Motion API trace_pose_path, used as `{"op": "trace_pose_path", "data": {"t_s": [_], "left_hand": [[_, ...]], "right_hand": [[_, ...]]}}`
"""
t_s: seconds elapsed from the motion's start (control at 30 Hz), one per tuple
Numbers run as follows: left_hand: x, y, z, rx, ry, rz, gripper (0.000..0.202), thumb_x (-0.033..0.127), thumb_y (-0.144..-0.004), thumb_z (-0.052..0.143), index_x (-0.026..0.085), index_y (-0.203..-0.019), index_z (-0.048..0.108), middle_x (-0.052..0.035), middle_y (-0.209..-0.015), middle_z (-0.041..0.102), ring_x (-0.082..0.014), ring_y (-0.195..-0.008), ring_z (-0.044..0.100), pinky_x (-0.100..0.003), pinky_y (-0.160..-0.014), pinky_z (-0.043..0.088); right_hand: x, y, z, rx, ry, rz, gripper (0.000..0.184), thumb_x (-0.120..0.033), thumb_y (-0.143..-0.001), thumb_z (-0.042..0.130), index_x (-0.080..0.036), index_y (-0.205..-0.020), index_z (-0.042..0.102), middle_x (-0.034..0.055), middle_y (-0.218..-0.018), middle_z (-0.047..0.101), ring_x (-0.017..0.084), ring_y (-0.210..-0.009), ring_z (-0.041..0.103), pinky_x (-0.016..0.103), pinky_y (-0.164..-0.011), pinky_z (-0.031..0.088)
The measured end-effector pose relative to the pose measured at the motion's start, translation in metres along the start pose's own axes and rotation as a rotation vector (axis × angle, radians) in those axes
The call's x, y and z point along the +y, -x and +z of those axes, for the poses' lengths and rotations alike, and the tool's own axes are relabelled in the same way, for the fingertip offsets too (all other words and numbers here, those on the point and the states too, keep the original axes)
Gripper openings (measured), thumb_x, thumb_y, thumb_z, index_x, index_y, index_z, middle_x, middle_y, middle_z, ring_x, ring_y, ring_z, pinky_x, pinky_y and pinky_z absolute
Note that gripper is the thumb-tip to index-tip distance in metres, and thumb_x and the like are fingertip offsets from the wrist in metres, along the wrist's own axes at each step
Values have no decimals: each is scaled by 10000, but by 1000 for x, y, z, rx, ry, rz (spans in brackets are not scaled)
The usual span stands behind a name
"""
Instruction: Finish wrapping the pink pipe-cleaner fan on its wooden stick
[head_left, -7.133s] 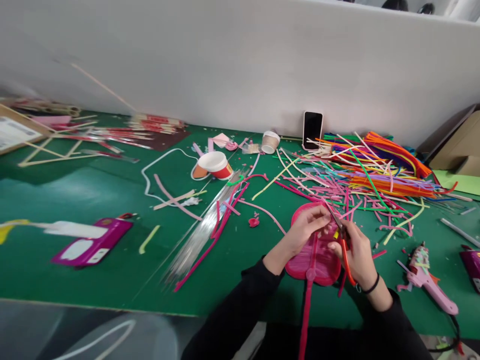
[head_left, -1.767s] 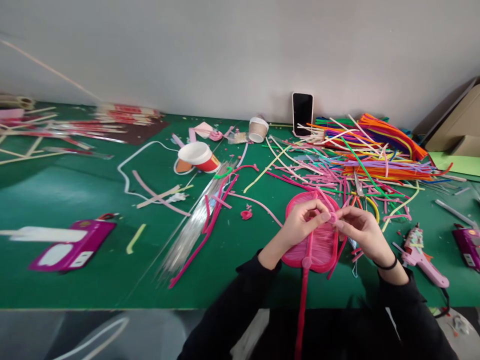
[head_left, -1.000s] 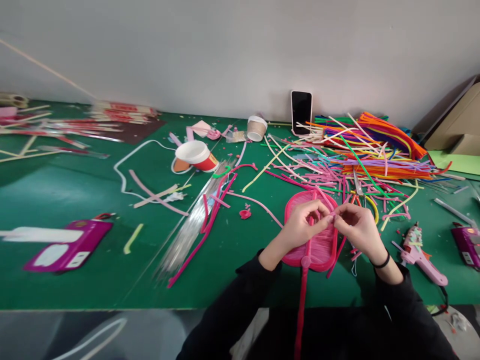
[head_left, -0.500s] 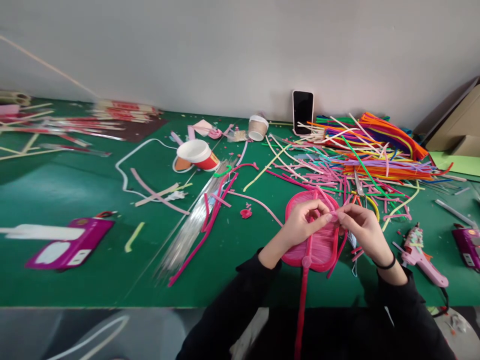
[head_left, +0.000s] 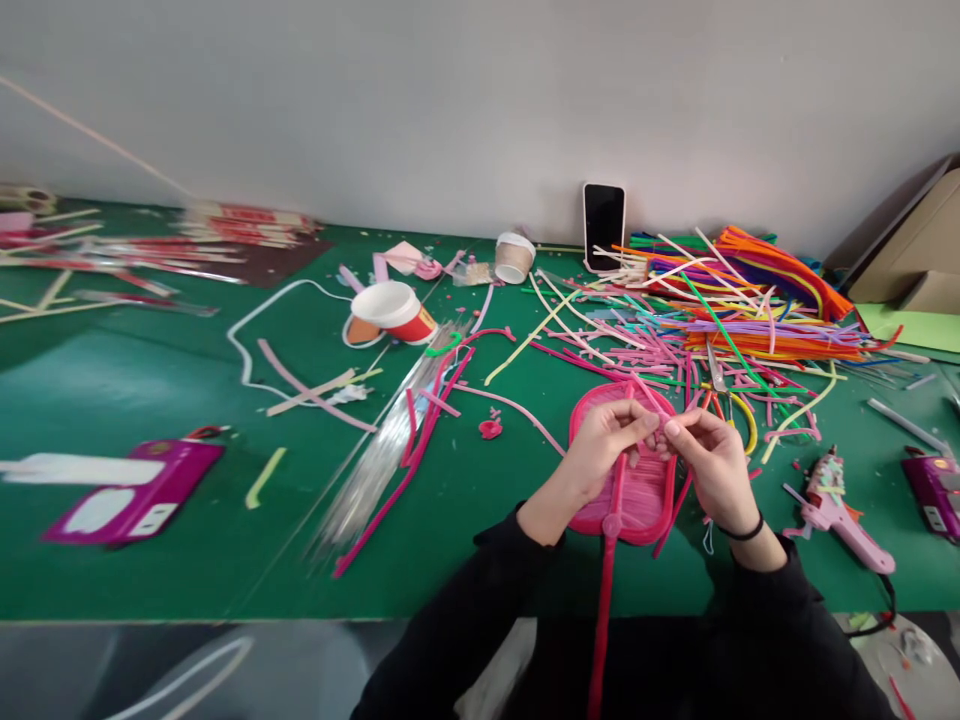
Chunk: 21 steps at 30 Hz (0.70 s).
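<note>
Both hands meet over a pink rounded panel (head_left: 585, 515) made of pipe cleaners, with a darker pink rim and a centre strip. A long pink stem (head_left: 604, 610) runs from its lower edge toward my body. My left hand (head_left: 604, 450) pinches a light pink pipe cleaner (head_left: 649, 394) whose upper part slants up and left. My right hand (head_left: 712, 460) pinches the same piece close beside the left fingertips. The fingers partly hide where the piece is held. A pair of scissors (head_left: 742, 415) with orange-yellow handles lies just beyond my right hand.
A heap of coloured pipe cleaners (head_left: 750, 300) spreads at the back right, near an upright phone (head_left: 604, 225). A pink glue gun (head_left: 840, 515) lies to the right. Paper cups (head_left: 397, 310), silvery wires (head_left: 382, 450) and a purple box (head_left: 142, 490) are on the left.
My right hand has shifted slightly left, closer to my left hand, and its wrist has turned. The light pink piece remains between the fingers.
</note>
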<state>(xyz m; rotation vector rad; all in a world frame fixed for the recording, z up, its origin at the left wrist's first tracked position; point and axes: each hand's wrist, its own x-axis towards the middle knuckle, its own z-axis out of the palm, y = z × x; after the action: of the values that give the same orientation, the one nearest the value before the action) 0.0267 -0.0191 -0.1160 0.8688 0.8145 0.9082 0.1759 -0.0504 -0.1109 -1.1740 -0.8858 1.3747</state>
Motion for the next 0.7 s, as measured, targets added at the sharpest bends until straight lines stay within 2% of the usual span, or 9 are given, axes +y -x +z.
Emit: {"op": "trace_pose_path", "data": {"t_s": [0.13, 0.27, 0.4, 0.47, 0.53, 0.63, 0.7], "left_hand": [[0, 0, 4, 45, 12, 6, 349, 469, -746, 798, 153, -712, 654, -3, -637, 640, -108, -556, 574, -191, -437, 374], [-3, 4, 8, 148, -184, 183, 299, 450, -800, 749, 175, -716, 669, -10, -664, 667, -134, -570, 595, -233, -479, 434], [-8, 9, 13, 240, -386, 377, 208, 386, -869, 691, 183, -840, 724, -46, -821, 744, -182, -735, 684, -273, -623, 521], [-10, 10, 14, 254, -440, 411, 203, 372, -882, 678, 178, -884, 739, -59, -858, 757, -192, -766, 698, -272, -635, 524], [-11, 9, 13, 252, -483, 403, 218, 377, -889, 663, 173, -884, 741, -59, -826, 756, -185, -716, 694, -262, -592, 509], [-10, 4, 5, 273, -608, 388, 248, 392, -906, 618, 174, -850, 722, -48, -772, 740, -166, -632, 670, -249, -542, 486], [-8, -1, -6, 318, -698, 397, 262, 396, -924, 572, 175, -856, 696, -51, -781, 732, -167, -635, 666, -250, -550, 487]], "right_hand": [[4, 0, 7, 63, 35, -92, 337, -512, -738, 812, -205, -779, 680, 20, -710, 718, 159, -645, 658, 309, -657, 556], [6, 2, 12, 129, -7, -126, 309, -484, -759, 803, -204, -776, 676, 7, -707, 697, 139, -642, 628, 293, -664, 538], [10, 4, 18, 222, 0, -146, 324, -501, -763, 788, -202, -772, 663, 1, -699, 665, 132, -649, 594, 273, -633, 506], [13, 4, 23, 261, 25, -153, 341, -523, -769, 768, -203, -770, 649, 2, -699, 657, 136, -650, 589, 275, -628, 503], [16, 4, 25, 283, 71, -161, 360, -551, -781, 737, -205, -776, 636, 8, -708, 664, 147, -663, 605, 285, -642, 515], [10, 8, 13, 207, 261, -158, 364, -569, -813, 674, -206, -824, 644, 42, -777, 710, 181, -719, 660, 312, -678, 542], [-2, 20, -13, 116, 517, -151, 337, -539, -849, 626, -207, -892, 665, 68, -859, 738, 207, -762, 687, 331, -692, 552]]}}
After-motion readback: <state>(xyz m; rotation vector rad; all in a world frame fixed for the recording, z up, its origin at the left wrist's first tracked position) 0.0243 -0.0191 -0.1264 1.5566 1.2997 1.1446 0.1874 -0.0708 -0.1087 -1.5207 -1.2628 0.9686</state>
